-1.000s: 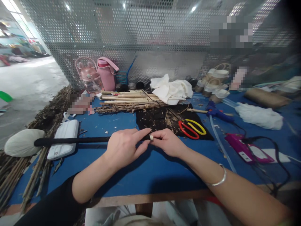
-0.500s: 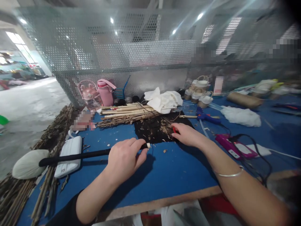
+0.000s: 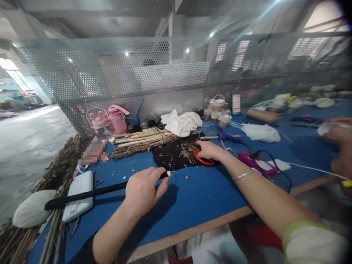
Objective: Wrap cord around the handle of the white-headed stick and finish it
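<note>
My left hand point(image 3: 147, 189) is wrapped round a black-covered stick point(image 3: 101, 190), whose pale bare tip shows just past my fingers. The stick's far end lies by a pale, cloth-wrapped oval point(image 3: 34, 209) at the left. Over a dark cloth point(image 3: 173, 154) strewn with shavings, my right hand point(image 3: 210, 150) has its fingers closed at a pair of scissors point(image 3: 203, 158) with red handles; one red loop shows below the fingers. The blades point to the upper left and are partly lost against the dark cloth.
Behind the cloth lie a bundle of sticks point(image 3: 145, 139) and a white cloth point(image 3: 182, 123). A white device point(image 3: 79, 194) is under the black stick. To the right are a blue glue gun point(image 3: 228, 136), a magenta item point(image 3: 255, 163) and another person's hands point(image 3: 342, 143).
The view has turned right, bringing another person's hands in at the right edge. More of the red scissor handle shows at my right hand. My left hand still holds the black stick.
</note>
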`<state>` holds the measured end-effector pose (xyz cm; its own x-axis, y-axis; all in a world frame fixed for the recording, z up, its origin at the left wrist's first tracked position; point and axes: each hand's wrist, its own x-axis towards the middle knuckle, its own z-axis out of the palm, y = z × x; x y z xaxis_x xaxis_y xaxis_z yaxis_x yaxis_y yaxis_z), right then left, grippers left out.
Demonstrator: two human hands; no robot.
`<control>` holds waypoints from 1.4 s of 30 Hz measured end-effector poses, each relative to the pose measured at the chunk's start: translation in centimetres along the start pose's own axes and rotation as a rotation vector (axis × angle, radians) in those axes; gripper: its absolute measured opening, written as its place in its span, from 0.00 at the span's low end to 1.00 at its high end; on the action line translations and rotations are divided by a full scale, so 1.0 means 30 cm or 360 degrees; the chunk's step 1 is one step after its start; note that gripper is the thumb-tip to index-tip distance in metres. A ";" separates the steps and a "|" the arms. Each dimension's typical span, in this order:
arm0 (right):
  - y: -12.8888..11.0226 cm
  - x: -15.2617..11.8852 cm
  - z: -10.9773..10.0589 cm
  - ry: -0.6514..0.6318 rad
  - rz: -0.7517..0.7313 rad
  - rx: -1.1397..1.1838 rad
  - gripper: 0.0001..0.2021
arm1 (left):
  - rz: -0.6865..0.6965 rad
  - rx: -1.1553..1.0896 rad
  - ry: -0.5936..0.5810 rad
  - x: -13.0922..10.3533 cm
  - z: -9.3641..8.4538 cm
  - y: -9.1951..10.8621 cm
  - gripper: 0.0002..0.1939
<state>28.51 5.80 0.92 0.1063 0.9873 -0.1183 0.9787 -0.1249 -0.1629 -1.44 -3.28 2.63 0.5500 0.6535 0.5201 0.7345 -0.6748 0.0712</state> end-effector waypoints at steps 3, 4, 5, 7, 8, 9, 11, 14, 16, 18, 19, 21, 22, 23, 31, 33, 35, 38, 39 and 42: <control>-0.003 -0.016 -0.016 -0.0016 0.0020 -0.0003 0.26 | 0.0001 -0.0003 0.0004 -0.001 -0.005 0.000 0.12; -0.002 -0.023 -0.021 -0.0020 0.0028 -0.0012 0.25 | 0.0004 -0.0007 0.0008 -0.002 -0.006 0.000 0.12; -0.001 -0.031 -0.026 -0.0020 0.0036 -0.0022 0.24 | 0.0008 -0.0009 0.0016 -0.004 -0.007 0.000 0.12; 0.005 -0.047 -0.036 -0.0007 0.0052 -0.0033 0.23 | 0.0012 -0.0014 0.0025 -0.006 -0.007 0.000 0.12; 0.009 -0.056 -0.041 0.0008 0.0056 -0.0032 0.22 | 0.0013 -0.0018 0.0024 -0.007 -0.007 0.000 0.12; 0.014 -0.067 -0.047 0.0026 0.0054 -0.0036 0.22 | 0.0012 -0.0024 0.0021 -0.008 -0.008 -0.001 0.12; 0.025 -0.095 -0.058 0.0042 0.0052 0.0050 0.23 | 0.0006 -0.0035 0.0015 -0.007 -0.013 -0.001 0.12; 0.039 -0.163 -0.064 -0.0065 0.0026 0.0570 0.28 | -0.0004 -0.0041 0.0039 -0.003 -0.026 -0.005 0.12; 0.043 -0.227 -0.060 -0.0209 0.0006 0.1019 0.28 | -0.0007 -0.0047 0.0073 0.000 -0.038 -0.007 0.12; 0.038 -0.297 -0.051 -0.0387 -0.0029 0.1377 0.23 | -0.0008 -0.0057 0.0117 0.002 -0.049 -0.009 0.12; 0.032 -0.331 -0.046 -0.0492 -0.0049 0.1555 0.21 | -0.0008 -0.0059 0.0138 0.003 -0.053 -0.010 0.12; 0.013 -0.389 -0.037 -0.0746 -0.0106 0.1920 0.21 | -0.0001 -0.0057 0.0165 0.004 -0.057 -0.010 0.12; 0.002 -0.410 -0.033 -0.0883 -0.0123 0.2080 0.22 | 0.0003 -0.0054 0.0171 0.004 -0.057 -0.010 0.12; -0.011 -0.425 -0.029 -0.1028 -0.0122 0.2205 0.21 | 0.0007 -0.0051 0.0175 0.004 -0.056 -0.010 0.12; -0.121 -0.366 0.013 -0.1556 0.0147 0.2341 0.17 | 0.0056 -0.0055 0.0231 0.000 -0.049 -0.013 0.11; -0.145 -0.340 0.020 -0.1528 0.0117 0.2340 0.23 | 0.0069 -0.0056 0.0213 -0.001 -0.048 -0.011 0.11; -0.163 -0.320 0.027 -0.1409 0.0095 0.2336 0.25 | 0.0075 -0.0060 0.0176 -0.003 -0.045 -0.008 0.11; -0.172 -0.294 0.042 -0.1212 0.0140 0.2307 0.25 | 0.0092 -0.0073 0.0153 -0.007 -0.036 -0.001 0.10; -0.170 -0.286 0.047 -0.1158 0.0161 0.2298 0.25 | 0.0102 -0.0077 0.0156 -0.009 -0.033 0.001 0.10; -0.160 -0.265 0.064 -0.0971 0.0177 0.2258 0.25 | 0.0118 -0.0082 0.0171 -0.012 -0.025 0.005 0.10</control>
<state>22.64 -1.65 0.76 -0.2659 0.8225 -0.5029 -0.0308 -0.5286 -0.8483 -1.84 -3.88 3.10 0.5540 0.5626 0.6136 0.6706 -0.7383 0.0714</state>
